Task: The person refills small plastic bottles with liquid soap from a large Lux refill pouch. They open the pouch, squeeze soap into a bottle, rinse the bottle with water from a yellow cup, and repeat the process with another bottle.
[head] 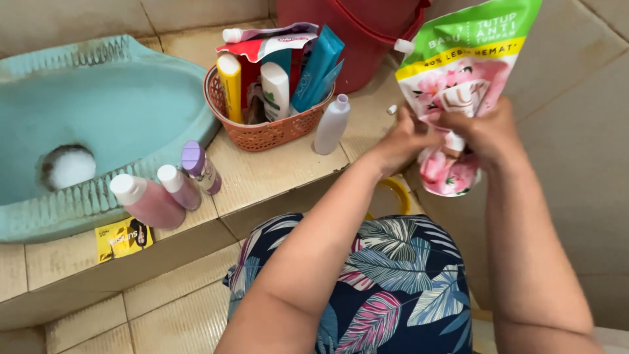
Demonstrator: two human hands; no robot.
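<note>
Both my hands hold a large refill pouch [465, 65], pink and white with a green top and a white spout at its upper left corner. My left hand [403, 137] grips its left side and my right hand [488, 131] grips the middle front. The pouch is tilted, held above the tiled step. A white open-topped bottle [331, 124] stands upright on the tiles just left of my left hand, beside an orange basket [265, 134]. A small white cap [392, 109] lies by the bottle.
The basket holds several tubes and bottles. Three small pink and purple bottles [167, 193] lie by the teal squat toilet [98, 118]. A yellow sachet [123, 238] lies on the tile edge. A red bucket [354, 33] stands behind. My knee in leaf-print cloth [393, 275] is below.
</note>
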